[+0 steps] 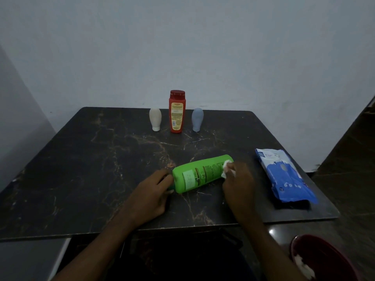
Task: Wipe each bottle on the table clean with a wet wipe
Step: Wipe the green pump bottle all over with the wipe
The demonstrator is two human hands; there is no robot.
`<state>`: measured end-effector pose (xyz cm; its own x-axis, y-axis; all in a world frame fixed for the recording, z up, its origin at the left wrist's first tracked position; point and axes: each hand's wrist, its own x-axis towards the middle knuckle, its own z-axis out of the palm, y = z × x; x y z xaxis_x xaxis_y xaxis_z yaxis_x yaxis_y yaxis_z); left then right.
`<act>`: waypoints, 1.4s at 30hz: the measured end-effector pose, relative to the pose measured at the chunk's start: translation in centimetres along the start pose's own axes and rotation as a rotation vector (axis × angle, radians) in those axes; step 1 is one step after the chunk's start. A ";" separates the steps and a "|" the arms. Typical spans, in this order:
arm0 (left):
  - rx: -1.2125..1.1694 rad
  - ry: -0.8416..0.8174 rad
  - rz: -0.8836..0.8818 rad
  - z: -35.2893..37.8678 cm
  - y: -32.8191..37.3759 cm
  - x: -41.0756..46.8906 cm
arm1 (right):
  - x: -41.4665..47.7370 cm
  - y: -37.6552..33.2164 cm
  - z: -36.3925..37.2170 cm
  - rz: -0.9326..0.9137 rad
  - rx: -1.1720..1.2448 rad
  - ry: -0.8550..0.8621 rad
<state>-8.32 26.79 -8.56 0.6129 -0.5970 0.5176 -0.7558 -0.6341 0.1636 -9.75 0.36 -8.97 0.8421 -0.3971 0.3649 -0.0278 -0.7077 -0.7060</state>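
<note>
A green bottle (199, 174) lies on its side near the front of the dark marble table (91, 159). My left hand (151, 196) grips its cap end at the left. My right hand (237, 182) holds a crumpled white wet wipe (225, 169) against the bottle's right end. At the back of the table stand a red bottle (177, 112), a small cream bottle (155, 119) to its left and a small blue-grey bottle (197, 119) to its right, both cap down.
A blue and white pack of wet wipes (284, 177) lies at the table's right edge. A dark red bin (322, 260) with white wipes in it sits on the floor at the lower right. A plain wall stands behind the table.
</note>
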 end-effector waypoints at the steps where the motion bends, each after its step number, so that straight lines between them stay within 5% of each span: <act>1: -0.006 -0.002 0.001 0.0 0.0 0.0 | -0.6 -0.9 0.4 -0.029 -0.002 -0.026; 7: -0.033 -0.024 -0.014 0.0 -0.2 -0.1 | -2.0 -5.7 2.1 -0.483 0.019 -0.228; 12: -0.035 -0.007 -0.016 0.0 -0.2 -0.2 | 3.9 -2.8 1.8 -0.277 -0.273 -0.217; 20: -0.248 0.132 -0.239 0.6 -1.5 0.3 | 5.5 -1.6 -0.9 -0.152 -0.147 -0.314; 34: -0.452 0.104 -0.694 0.7 -3.0 2.9 | 1.2 -1.4 -2.5 0.095 -0.074 -0.377; 42: -0.149 0.102 -0.873 1.4 -1.3 5.6 | -4.7 -3.2 -0.5 0.146 0.218 -0.239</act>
<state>-3.58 23.55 -7.04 0.9661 0.1201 0.2285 -0.0556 -0.7678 0.6383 -13.86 4.23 -8.14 0.9408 -0.3184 0.1160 -0.0635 -0.5018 -0.8626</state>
